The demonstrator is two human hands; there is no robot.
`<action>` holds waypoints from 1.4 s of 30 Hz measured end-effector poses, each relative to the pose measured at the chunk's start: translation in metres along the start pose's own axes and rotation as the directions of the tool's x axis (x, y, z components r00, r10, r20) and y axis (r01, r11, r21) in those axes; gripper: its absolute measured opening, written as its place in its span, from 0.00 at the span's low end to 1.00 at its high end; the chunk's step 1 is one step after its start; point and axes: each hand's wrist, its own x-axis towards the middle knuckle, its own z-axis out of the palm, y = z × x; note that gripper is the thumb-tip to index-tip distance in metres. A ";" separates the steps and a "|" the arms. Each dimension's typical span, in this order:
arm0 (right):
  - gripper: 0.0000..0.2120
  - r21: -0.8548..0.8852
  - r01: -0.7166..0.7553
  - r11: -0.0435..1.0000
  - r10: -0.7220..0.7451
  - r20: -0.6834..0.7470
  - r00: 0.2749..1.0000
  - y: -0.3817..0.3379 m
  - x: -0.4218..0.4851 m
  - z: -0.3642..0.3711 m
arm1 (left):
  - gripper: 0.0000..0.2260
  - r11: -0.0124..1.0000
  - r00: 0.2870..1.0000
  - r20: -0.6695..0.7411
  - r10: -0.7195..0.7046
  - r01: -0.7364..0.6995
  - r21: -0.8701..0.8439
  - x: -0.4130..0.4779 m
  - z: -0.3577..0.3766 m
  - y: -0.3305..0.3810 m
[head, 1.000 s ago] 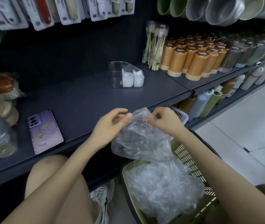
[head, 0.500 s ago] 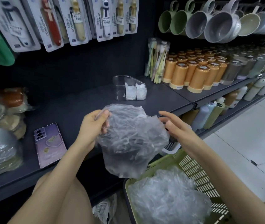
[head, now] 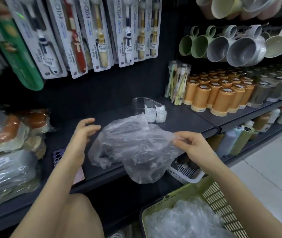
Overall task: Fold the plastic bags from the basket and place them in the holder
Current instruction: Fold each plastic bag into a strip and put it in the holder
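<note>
A crumpled clear plastic bag (head: 133, 148) hangs over the dark shelf's front edge. My right hand (head: 191, 145) pinches its right edge between thumb and fingers. My left hand (head: 83, 133) hovers just left of the bag with fingers spread, apart from the plastic. Behind the bag stands the clear acrylic holder (head: 141, 104) on the shelf, with white folded bags (head: 151, 113) inside it. The yellow-green basket (head: 197, 191) sits at the bottom right, holding a heap of clear plastic bags (head: 185, 222).
A purple phone (head: 58, 154) lies on the dark shelf (head: 179, 121) behind my left forearm. Orange canisters (head: 219, 97) and a toothbrush pack (head: 178, 83) stand to the right. Wrapped goods (head: 8, 143) are stacked at the left. A white basket (head: 185, 172) sits below the shelf.
My left hand has let go of the bag and opened. My right hand now pinches the bag's right edge. The bag has spread out over the shelf.
</note>
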 end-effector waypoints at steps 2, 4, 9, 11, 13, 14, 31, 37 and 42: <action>0.07 0.039 -0.028 0.999 0.025 0.094 0.995 -0.010 0.004 -0.005 | 0.23 0.816 0.920 0.117 0.374 -0.387 0.430 -0.007 0.001 0.014; 0.08 0.049 -0.044 0.998 0.034 0.183 0.982 -0.021 0.009 -0.007 | 0.31 0.462 0.695 0.452 0.559 -0.714 0.527 -0.016 0.019 0.028; 0.10 0.161 -0.144 0.976 0.089 0.307 0.947 -0.039 0.016 -0.007 | 0.27 0.599 0.661 0.689 0.297 -0.691 0.404 -0.033 0.074 0.023; 0.13 0.159 -0.145 0.977 0.087 0.325 0.942 -0.044 0.015 -0.013 | 0.15 0.700 0.730 0.587 0.350 -0.620 0.354 -0.030 0.081 0.011; 0.22 0.087 -0.123 0.989 0.094 0.282 0.955 -0.046 0.011 -0.016 | 0.14 0.700 0.755 0.508 0.415 -0.622 0.352 -0.031 0.086 0.003; 0.25 0.031 -0.089 0.996 0.079 0.239 0.968 -0.047 0.010 -0.014 | 0.17 0.684 0.754 0.492 0.435 -0.632 0.364 -0.034 0.089 0.002; 0.17 -0.156 0.113 0.981 -0.139 -0.169 0.976 -0.048 0.038 -0.016 | 0.09 0.725 0.784 0.476 0.399 -0.588 0.360 -0.037 0.028 -0.005; 0.18 -0.206 0.100 0.973 -0.135 -0.163 0.977 -0.062 0.091 0.005 | 0.13 0.927 0.926 0.239 0.293 -0.336 0.167 -0.032 0.013 0.000; 0.22 -0.102 0.090 0.991 -0.112 -0.234 0.966 -0.080 0.094 0.027 | 0.12 0.999 0.993 -0.112 0.046 -0.042 0.034 0.004 0.017 -0.026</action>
